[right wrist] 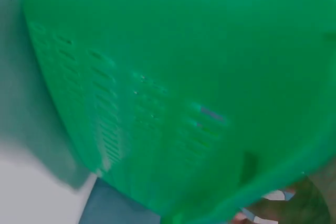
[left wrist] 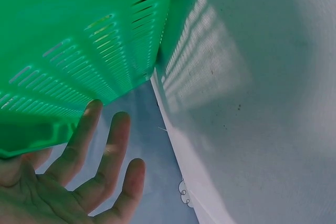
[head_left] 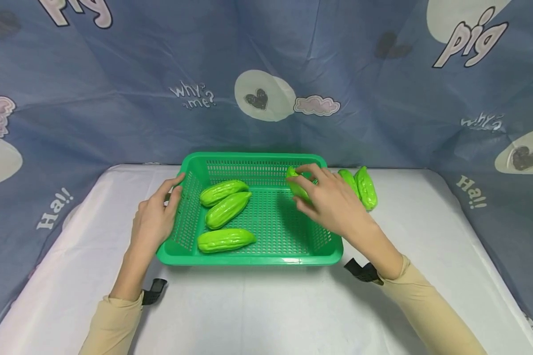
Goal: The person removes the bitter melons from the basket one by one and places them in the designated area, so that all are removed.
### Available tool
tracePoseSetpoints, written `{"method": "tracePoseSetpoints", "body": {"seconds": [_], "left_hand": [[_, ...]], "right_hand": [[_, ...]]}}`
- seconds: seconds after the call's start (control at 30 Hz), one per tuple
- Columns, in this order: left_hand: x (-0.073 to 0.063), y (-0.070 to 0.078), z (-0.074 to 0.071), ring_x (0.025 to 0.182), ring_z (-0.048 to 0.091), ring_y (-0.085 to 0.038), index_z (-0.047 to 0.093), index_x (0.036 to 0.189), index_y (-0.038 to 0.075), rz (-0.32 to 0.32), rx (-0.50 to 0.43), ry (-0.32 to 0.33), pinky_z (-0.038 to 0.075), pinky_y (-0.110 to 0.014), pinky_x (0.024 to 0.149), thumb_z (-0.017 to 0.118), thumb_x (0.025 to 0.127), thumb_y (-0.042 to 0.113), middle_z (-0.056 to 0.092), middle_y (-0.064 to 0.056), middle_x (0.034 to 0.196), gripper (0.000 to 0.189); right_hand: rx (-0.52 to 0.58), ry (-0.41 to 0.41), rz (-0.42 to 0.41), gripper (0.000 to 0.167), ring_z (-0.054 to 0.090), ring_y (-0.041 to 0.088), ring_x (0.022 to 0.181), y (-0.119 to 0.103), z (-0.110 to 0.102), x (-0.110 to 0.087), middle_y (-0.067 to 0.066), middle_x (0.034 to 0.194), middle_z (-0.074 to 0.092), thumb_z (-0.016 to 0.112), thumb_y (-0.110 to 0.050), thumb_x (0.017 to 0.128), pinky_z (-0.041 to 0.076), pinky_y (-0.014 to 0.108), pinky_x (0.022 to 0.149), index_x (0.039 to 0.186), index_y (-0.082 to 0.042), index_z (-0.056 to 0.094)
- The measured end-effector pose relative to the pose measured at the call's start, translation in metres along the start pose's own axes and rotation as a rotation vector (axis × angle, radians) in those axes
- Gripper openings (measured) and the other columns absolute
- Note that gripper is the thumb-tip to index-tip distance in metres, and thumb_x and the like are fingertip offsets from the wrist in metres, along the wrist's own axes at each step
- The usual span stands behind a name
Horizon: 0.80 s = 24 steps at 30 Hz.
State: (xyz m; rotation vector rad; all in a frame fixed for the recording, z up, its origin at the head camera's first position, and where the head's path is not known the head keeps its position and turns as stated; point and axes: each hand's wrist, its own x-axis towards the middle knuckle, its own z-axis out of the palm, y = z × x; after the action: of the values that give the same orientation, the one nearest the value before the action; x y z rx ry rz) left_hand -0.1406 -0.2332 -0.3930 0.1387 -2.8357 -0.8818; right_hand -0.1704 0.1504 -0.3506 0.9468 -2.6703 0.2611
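A green plastic basket with slotted walls stands on the white table. Three bright green bitter melons lie in its left half: a rear one, a middle one and a front one. My right hand pinches another bitter melon above the basket's right side, partly covering it. At the left rim rests my left hand; the left wrist view shows its fingers spread and fairly straight along the outer wall. Only the basket's wall fills most of the right wrist view.
Two more bitter melons lie right of the basket, one partly behind my right hand and one beside it. A blue printed cloth hangs close behind the basket and along both sides of the white table.
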Motion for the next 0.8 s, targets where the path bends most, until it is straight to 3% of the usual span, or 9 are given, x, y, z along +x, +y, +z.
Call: {"method": "tracePoseSetpoints", "body": {"seconds": [0.23,0.5,0.8], "left_hand": [[0.000,-0.001,0.001,0.107,0.074,-0.055,0.048,0.164,0.035,0.004,0.005,0.005,0.056,-0.051,0.061,0.032,0.117,0.054,0.069,-0.029,0.142,0.053],[-0.001,-0.001,0.002,0.109,0.073,-0.057,0.047,0.164,0.034,-0.009,-0.006,-0.005,0.058,-0.055,0.064,0.033,0.117,0.054,0.068,-0.030,0.141,0.053],[0.000,-0.001,0.000,0.103,0.074,-0.055,0.047,0.164,0.035,-0.004,0.012,0.003,0.046,-0.036,0.051,0.032,0.117,0.055,0.070,-0.029,0.140,0.053]], "right_hand": [[-0.008,0.050,0.016,0.040,0.070,0.034,0.101,0.008,-0.011,-0.005,0.014,0.145,0.064,0.073,-0.027,0.103,0.056,0.048,0.083,0.142,-0.017,0.070],[-0.028,0.058,0.099,0.040,0.067,0.034,0.091,0.027,-0.021,-0.012,0.014,0.145,0.064,0.072,-0.027,0.103,0.052,0.050,0.078,0.142,-0.020,0.070],[-0.024,0.046,0.219,0.036,0.067,0.040,0.098,0.063,-0.026,-0.029,0.019,0.144,0.063,0.072,-0.023,0.102,0.053,0.057,0.083,0.137,-0.015,0.072]]}}
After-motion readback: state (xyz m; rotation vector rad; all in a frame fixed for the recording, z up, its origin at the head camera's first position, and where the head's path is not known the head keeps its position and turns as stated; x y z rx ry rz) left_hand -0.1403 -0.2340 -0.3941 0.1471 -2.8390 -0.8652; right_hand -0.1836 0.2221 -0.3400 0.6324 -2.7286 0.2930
